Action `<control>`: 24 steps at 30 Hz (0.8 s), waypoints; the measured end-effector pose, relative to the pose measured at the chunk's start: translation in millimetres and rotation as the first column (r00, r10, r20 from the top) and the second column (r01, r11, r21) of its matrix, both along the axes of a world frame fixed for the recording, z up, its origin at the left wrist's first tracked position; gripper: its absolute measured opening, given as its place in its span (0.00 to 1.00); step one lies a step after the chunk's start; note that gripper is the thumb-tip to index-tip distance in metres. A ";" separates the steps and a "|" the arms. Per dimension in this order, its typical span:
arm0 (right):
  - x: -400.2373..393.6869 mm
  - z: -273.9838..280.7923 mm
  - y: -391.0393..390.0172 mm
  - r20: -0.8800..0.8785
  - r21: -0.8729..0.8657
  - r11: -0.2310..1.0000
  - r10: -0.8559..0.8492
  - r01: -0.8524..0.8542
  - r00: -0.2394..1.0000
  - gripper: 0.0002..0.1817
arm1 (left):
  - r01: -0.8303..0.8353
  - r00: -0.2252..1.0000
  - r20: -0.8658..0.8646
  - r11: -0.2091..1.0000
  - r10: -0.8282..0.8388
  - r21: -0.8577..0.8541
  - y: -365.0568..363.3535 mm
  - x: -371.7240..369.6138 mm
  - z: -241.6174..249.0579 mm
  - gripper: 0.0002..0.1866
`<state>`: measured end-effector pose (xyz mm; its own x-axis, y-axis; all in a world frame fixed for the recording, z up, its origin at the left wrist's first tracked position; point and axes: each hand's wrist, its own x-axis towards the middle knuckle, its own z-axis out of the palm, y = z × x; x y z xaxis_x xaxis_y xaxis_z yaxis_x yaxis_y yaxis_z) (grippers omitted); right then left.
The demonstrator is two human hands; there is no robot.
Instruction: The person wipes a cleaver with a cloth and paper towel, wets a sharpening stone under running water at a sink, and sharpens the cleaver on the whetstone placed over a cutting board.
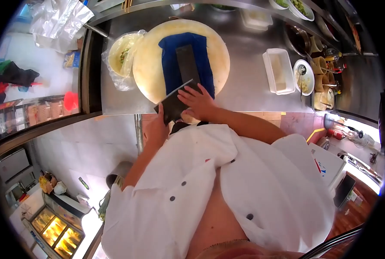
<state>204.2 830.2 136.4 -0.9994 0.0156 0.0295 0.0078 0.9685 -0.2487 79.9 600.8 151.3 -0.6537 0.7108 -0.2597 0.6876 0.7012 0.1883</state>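
Note:
A wide dark cleaver blade point(175, 103) is held between my two hands at the near edge of the round cutting board point(151, 56). My left hand point(156, 128) grips its lower left side, fingers partly hidden. My right hand point(198, 102) lies on the blade with its fingers spread across the surface. Under the blade's upper end is a folded blue cloth point(171, 56), laid on the board. On that cloth rests a dark grey rectangular block point(186, 62), its near end close to the blade.
Left of the board stands a plastic-lined bowl point(119, 54) with green bits. To the right are a white rectangular tub point(278, 71) and a white bowl point(304, 77) with a spoon. A shelf with bowls runs along the far edge.

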 end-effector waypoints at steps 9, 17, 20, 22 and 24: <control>-75.4 -1.9 76.0 -0.079 0.047 0.998 -0.040 0.044 0.996 0.35 | -0.012 0.999 -0.044 0.999 0.014 0.047 77.1 -72.5 -11.3 0.44; 9.3 -2.0 -0.1 0.016 0.050 0.998 0.027 -0.028 0.999 0.36 | -0.015 0.998 0.056 0.999 0.018 -0.047 -2.2 11.5 -7.3 0.45; -30.5 3.7 28.1 0.013 0.083 0.996 0.010 -0.011 1.000 0.36 | -0.081 0.989 0.116 0.993 0.092 -0.091 38.9 -24.9 8.7 0.43; -64.0 -4.4 69.9 -0.089 0.101 0.995 0.033 -0.024 0.996 0.35 | -0.063 0.995 0.067 0.995 0.069 -0.076 73.1 -54.5 7.1 0.44; -78.3 -5.5 88.1 -0.084 0.081 0.996 0.029 -0.022 0.996 0.34 | -0.016 1.000 0.016 0.996 0.015 0.084 94.2 -79.6 -12.1 0.44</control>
<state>125.9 918.3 130.9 -0.9933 -0.0156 0.1142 -0.0349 0.9850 -0.1691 0.2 695.0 139.2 -0.6615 0.7201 -0.2096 0.6732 0.6933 0.2572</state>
